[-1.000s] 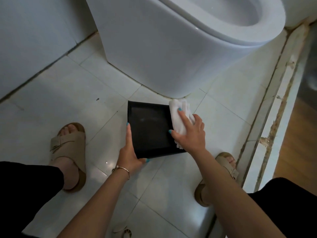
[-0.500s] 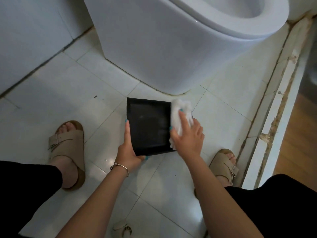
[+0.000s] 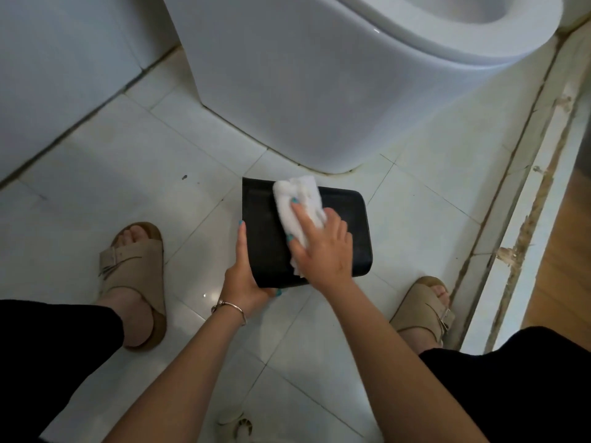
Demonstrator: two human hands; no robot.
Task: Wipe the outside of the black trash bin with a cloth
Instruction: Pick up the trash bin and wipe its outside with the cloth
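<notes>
The black trash bin (image 3: 347, 219) lies on its side on the white tiled floor, just in front of the toilet. My left hand (image 3: 244, 273) holds its near left corner, index finger straight along the left edge and thumb hooked under the near edge. My right hand (image 3: 323, 247) presses a folded white cloth (image 3: 295, 196) flat against the bin's upward-facing side, fingers spread over the cloth. The cloth reaches the bin's far edge.
The white toilet (image 3: 319, 75) stands right behind the bin. A white wall (image 3: 64, 59) runs along the left. A worn door threshold (image 3: 524, 219) borders the right, with wooden floor beyond. My sandalled feet (image 3: 134, 266) flank the bin.
My right hand has slid the cloth from the bin's right edge leftward onto the middle of its upper side. The bin has turned, showing more of its right part. My left hand keeps its hold.
</notes>
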